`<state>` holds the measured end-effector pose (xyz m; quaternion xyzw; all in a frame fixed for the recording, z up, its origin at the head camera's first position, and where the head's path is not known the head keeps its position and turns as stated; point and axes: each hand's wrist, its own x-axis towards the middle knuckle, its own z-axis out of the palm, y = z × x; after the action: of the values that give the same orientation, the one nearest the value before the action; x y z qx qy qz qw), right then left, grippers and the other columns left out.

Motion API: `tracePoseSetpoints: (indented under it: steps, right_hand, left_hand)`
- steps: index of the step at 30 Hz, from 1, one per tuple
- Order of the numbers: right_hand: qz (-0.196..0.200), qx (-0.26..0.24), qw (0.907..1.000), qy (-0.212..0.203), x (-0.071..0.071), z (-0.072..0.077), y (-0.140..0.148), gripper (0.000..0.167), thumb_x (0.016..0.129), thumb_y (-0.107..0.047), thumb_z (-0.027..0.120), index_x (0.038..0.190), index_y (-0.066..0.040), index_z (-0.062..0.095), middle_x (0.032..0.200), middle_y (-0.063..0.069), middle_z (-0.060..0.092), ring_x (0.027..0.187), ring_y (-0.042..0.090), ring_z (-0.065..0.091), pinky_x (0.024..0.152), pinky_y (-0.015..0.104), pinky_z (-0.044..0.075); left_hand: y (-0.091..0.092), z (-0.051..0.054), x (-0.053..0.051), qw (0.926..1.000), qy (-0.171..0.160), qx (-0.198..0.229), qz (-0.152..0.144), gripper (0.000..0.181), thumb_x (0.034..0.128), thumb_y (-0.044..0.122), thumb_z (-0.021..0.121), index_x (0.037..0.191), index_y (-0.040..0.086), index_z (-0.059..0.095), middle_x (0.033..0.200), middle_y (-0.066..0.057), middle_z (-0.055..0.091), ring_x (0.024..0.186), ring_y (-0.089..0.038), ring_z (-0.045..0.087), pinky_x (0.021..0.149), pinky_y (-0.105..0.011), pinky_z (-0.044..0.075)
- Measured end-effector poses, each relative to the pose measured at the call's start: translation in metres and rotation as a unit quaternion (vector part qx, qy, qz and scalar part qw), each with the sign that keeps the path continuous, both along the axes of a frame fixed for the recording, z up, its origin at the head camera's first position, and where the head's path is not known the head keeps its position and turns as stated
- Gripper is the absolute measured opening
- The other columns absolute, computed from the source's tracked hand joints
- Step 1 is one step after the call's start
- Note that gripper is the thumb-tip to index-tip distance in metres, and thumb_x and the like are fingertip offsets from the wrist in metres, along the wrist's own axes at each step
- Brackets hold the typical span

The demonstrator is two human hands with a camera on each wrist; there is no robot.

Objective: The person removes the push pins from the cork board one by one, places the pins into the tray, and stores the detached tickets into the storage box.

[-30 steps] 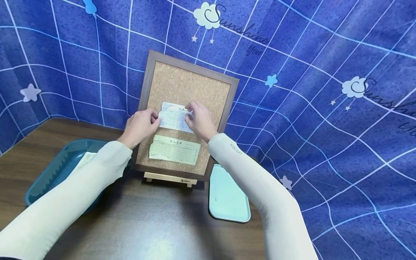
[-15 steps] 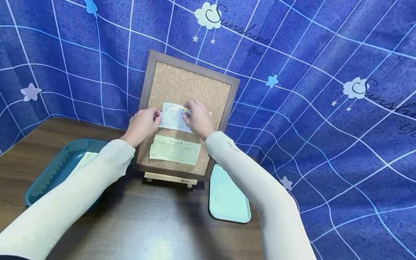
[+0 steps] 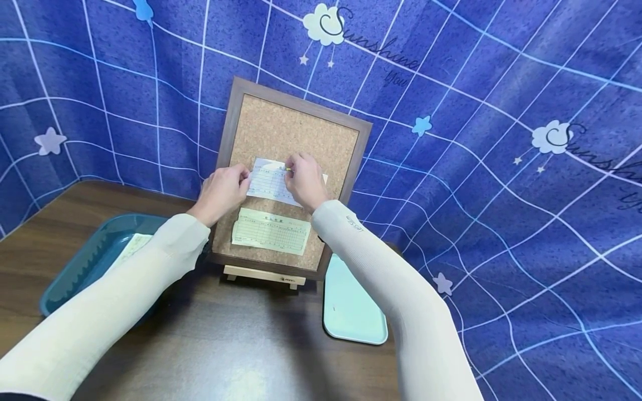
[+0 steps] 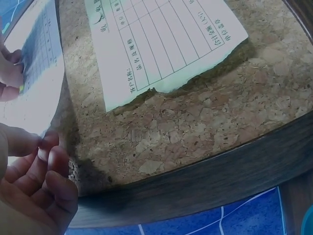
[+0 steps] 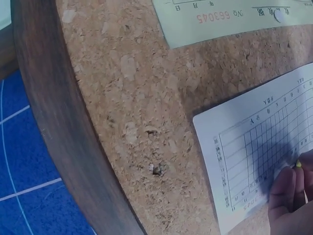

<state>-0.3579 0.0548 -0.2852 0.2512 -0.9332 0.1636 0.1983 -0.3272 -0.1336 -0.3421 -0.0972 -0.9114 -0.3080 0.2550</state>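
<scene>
A white receipt slip (image 3: 271, 181) lies against the corkboard (image 3: 296, 125), above a pale green receipt slip (image 3: 271, 231). My left hand (image 3: 222, 192) pinches the white slip's left edge between thumb and forefinger; the left wrist view shows the fingertips (image 4: 41, 142) at the paper's edge. At the slip's top middle, my right hand (image 3: 307, 181) pinches a small yellow pushpin (image 5: 299, 164) against the paper. Most of that pin is hidden by the fingers. A round pale pin head (image 5: 279, 16) shows on the green slip in the right wrist view.
The framed board leans on a small wooden easel (image 3: 263, 274) on the brown table (image 3: 236, 334). To the left stands a dark teal basket (image 3: 75, 273) with paper in it. A mint tray (image 3: 353, 306) lies at right. Behind hangs a blue patterned curtain (image 3: 451, 178).
My right wrist and forearm have shifted slightly left, uncovering the white slip's right edge. The fingers stay on the yellow pushpin. My left hand keeps its place on the slip.
</scene>
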Motion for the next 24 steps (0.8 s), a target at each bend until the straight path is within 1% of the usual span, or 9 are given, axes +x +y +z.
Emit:
tracePoseSetpoints:
  steps: [3, 10, 14, 20, 24]
  right_hand:
    - [-0.007, -0.006, 0.9999, 0.007, -0.0008, -0.0008, -0.0018, 0.008, 0.088, -0.008, 0.062, 0.095, -0.009, 0.063, 0.096, -0.002, 0.056, 0.088, 0.011, 0.053, 0.076, 0.019, 0.042]
    - [-0.021, -0.01, 0.9993, 0.029, -0.0036, -0.0038, -0.0052, 0.005, 0.086, -0.009, 0.064, 0.091, -0.009, 0.064, 0.091, -0.003, 0.055, 0.083, 0.01, 0.054, 0.072, 0.019, 0.044]
    - [-0.029, -0.015, 0.999, 0.031, -0.0028, -0.0039, -0.0065, 0.005, 0.086, -0.01, 0.065, 0.091, -0.009, 0.065, 0.089, -0.003, 0.055, 0.082, 0.01, 0.054, 0.072, 0.019, 0.044]
    - [-0.03, -0.02, 0.9987, 0.036, -0.0035, -0.005, -0.0066, 0.006, 0.086, -0.009, 0.065, 0.092, -0.009, 0.066, 0.089, -0.002, 0.056, 0.082, 0.011, 0.055, 0.072, 0.019, 0.044]
    - [-0.023, -0.022, 0.9986, 0.043, -0.005, -0.0064, -0.0059, 0.007, 0.085, -0.009, 0.065, 0.092, -0.008, 0.066, 0.089, -0.001, 0.057, 0.082, 0.011, 0.055, 0.073, 0.018, 0.044]
  left_hand:
    - [0.0001, -0.0001, -0.0002, 1.0, 0.003, -0.004, -0.001, 0.015, 0.0938, 0.015, 0.05, 0.095, 0.005, 0.062, 0.081, -0.01, 0.064, 0.067, -0.029, 0.056, 0.057, -0.046, 0.043]
    - [0.0, 0.0011, 0.0011, 1.0, 0.004, -0.006, -0.002, 0.015, 0.0935, 0.015, 0.052, 0.096, 0.005, 0.062, 0.082, -0.009, 0.065, 0.067, -0.029, 0.057, 0.057, -0.046, 0.043]
    - [0.0005, 0.002, 0.0012, 1.0, 0.005, -0.006, -0.002, 0.015, 0.0936, 0.015, 0.052, 0.096, 0.005, 0.063, 0.082, -0.009, 0.065, 0.068, -0.029, 0.057, 0.057, -0.046, 0.043]
    - [0.0006, 0.0024, 0.0011, 1.0, 0.005, -0.007, 0.001, 0.015, 0.0935, 0.014, 0.051, 0.096, 0.006, 0.063, 0.081, -0.009, 0.064, 0.068, -0.029, 0.057, 0.058, -0.046, 0.043]
    - [0.0004, 0.0029, 0.0015, 1.0, 0.005, -0.008, 0.001, 0.015, 0.0934, 0.015, 0.051, 0.096, 0.006, 0.063, 0.081, -0.009, 0.065, 0.069, -0.029, 0.057, 0.058, -0.046, 0.043]
